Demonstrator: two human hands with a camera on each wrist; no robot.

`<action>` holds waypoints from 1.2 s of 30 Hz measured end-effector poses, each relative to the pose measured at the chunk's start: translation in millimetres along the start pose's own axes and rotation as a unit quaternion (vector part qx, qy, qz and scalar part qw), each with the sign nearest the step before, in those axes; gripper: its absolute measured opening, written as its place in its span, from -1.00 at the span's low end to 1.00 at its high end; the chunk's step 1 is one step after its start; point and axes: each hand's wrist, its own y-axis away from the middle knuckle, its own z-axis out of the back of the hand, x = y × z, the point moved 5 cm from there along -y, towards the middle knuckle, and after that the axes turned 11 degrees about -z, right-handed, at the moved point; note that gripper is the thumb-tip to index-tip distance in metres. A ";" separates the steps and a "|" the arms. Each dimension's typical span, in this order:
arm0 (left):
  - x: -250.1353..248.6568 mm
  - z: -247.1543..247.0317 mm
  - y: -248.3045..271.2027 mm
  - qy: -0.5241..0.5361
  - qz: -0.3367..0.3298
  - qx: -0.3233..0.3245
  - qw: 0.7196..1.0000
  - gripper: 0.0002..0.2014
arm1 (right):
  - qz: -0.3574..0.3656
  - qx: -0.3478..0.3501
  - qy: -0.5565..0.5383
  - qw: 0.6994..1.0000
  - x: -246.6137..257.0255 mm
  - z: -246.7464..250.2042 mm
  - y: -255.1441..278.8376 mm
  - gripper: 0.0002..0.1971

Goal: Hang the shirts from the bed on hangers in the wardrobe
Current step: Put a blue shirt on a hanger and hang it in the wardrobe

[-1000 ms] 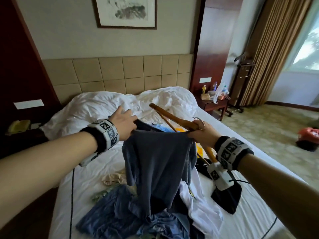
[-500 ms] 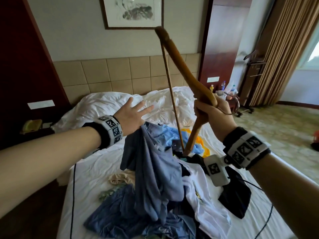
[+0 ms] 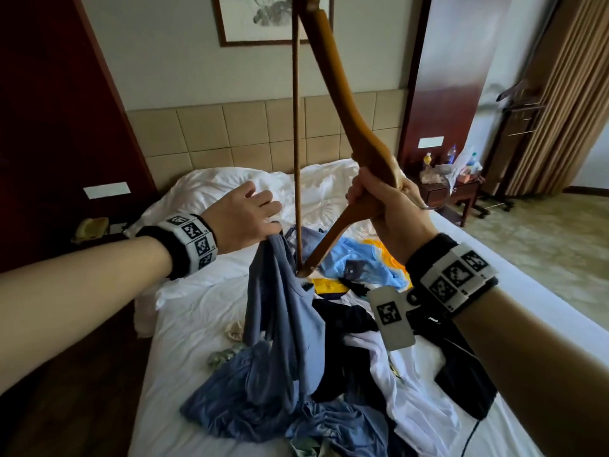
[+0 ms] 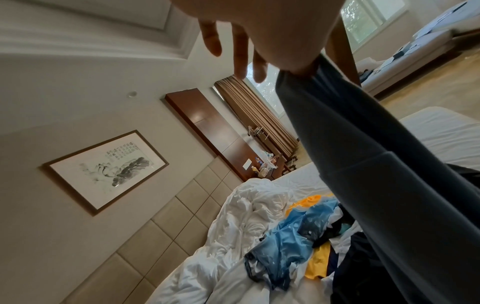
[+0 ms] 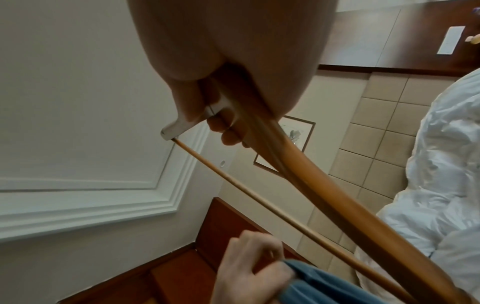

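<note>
Over the near end of the bed, the blue shirt is pinched by the left hand above the clothes pile, while the wooden hanger, gripped upright by the right hand, should be fed into its neckline.

Right hand swung wooden hanger from flat to upright; left hand regripped grey-blue shirt.
</note>
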 end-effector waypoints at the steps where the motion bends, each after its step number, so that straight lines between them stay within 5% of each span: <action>1: 0.0 -0.3 3.4 -0.004 -0.002 0.003 1.000 -0.84 | 0.000 0.012 -0.019 1.000 3.2 -1.4 -2.3 -0.94; 4: 0.6 -0.6 11.3 -0.002 0.001 0.012 1.000 -0.88 | 0.001 0.046 -0.052 0.998 9.0 -5.8 -8.1 -0.77; 10: 8.1 0.5 13.3 0.008 0.045 0.015 0.999 -0.83 | -0.030 0.095 -0.045 0.994 -15.4 -12.2 -8.4 -0.80; 15: 18.3 11.7 14.7 0.035 0.111 -0.003 0.993 -0.84 | -0.074 0.094 -0.001 0.993 -60.8 -1.4 -6.8 -0.52; 24: 37.4 1.5 67.2 0.023 0.151 0.070 0.986 -0.80 | -0.190 0.069 0.172 0.964 -113.0 58.2 16.3 -0.90; 29: 22.6 -16.7 89.5 0.065 0.156 0.121 0.978 -0.70 | -0.250 0.069 0.193 0.946 -116.4 77.0 19.7 -0.86; 33: 16.9 -8.6 68.6 0.098 0.157 0.136 0.973 -0.88 | -0.230 0.097 0.392 0.886 -103.7 75.0 18.6 -0.76; 36: -3.0 3.1 33.4 0.184 0.137 0.099 0.968 -0.78 | -0.238 0.081 0.416 0.874 -89.8 64.2 10.0 -0.97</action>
